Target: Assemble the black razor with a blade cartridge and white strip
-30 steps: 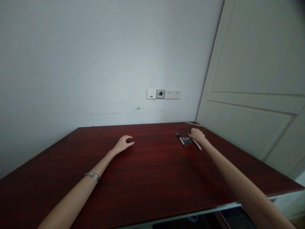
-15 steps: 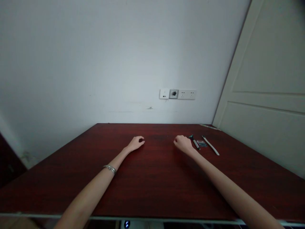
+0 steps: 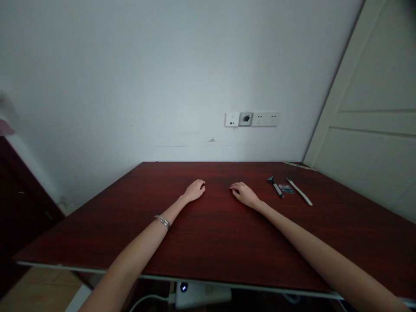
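Observation:
My left hand [image 3: 195, 190] rests on the dark red tabletop [image 3: 208, 238], fingers loosely bent and thumb apart, holding nothing. A silver bracelet [image 3: 162, 221] circles that wrist. Facing it a short way to the right, my right hand [image 3: 244, 194] also lies on the table, fingers stretched toward the left and empty. Of the objects, a razor [image 3: 276, 188] with a grey and black handle is nearest my right hand. Beside it lies a small clear packet [image 3: 287, 189], its contents too small to make out. Farther right is a slim, slightly curved white stick [image 3: 300, 192] with a dark tip.
A thin strip [image 3: 299, 166] lies at the table's back right corner. Wall sockets [image 3: 265, 119] sit above the back edge. A pale panelled door or cabinet side [image 3: 373, 143] borders the right. Below the front edge is a white device [image 3: 203, 294] with a lit display and cable.
My right hand has moved left, away from the razor, and its curled fingers have straightened. The left hand remains on the table. The whole view has shifted somewhat.

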The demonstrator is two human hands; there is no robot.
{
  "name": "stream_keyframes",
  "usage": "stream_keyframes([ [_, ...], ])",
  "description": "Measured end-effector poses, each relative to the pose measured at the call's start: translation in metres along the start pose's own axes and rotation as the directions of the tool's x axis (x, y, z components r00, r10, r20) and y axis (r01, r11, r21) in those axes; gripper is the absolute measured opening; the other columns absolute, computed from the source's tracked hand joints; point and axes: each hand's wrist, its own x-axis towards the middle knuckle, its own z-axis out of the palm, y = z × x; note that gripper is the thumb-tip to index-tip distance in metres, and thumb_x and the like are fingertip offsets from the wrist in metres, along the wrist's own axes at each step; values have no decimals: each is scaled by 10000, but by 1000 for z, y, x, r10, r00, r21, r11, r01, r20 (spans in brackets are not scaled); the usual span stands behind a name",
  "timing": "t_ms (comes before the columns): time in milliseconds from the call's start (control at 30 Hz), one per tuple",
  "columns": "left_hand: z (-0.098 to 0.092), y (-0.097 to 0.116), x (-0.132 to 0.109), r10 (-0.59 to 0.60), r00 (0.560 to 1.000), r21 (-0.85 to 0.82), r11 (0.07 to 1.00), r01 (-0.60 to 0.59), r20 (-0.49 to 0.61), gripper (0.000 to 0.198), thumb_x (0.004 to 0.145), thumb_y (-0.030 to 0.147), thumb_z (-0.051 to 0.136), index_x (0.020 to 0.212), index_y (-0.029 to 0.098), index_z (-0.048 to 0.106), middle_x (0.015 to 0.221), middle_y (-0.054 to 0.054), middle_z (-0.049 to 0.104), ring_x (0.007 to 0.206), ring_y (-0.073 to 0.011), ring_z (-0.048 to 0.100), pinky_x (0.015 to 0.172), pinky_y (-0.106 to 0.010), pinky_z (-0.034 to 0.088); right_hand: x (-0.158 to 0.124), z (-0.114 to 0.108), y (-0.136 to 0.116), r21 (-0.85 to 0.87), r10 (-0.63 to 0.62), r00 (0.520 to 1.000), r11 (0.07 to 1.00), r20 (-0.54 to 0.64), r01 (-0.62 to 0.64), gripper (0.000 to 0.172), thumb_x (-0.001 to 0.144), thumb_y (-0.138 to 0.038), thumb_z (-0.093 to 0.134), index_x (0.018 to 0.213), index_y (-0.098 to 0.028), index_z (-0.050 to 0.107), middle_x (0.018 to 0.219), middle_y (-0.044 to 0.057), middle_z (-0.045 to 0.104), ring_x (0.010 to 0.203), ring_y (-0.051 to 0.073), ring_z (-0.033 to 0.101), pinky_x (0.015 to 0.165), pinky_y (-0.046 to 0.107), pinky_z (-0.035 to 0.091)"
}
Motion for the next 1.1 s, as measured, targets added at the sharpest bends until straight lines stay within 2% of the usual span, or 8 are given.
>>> stream_keyframes([
  [567,-1,3,-1,-3,1000,5,1000,3,24,356,847,255,344,1108,134,554,1198,-111,539,1173,-233,431,986,-345,327,-3,-2,-1,-53,17,997,999,71,-13,306,809,-184,445,1043,-159,640,1116,79,608,1069,198,509,931,313,382],
  [900,-3,5,-2,-2,999,40,999,1,43,386,851,265,325,1129,107,541,1223,-130,521,1207,-247,399,1010,-351,297,-4,-2,-2,-57,-3,998,998,56,7,320,815,-185,427,1053,-133,634,1117,96,605,1066,198,510,938,305,377],
  [1100,-3,6,0,-15,999,37,999,13,47,406,853,276,315,1144,96,533,1250,-147,496,1218,-259,388,1008,-369,298,-5,-17,-5,-52,11,996,999,83,-6,315,807,-191,434,1050,-156,631,1090,75,621,1039,184,532,919,280,385],
])
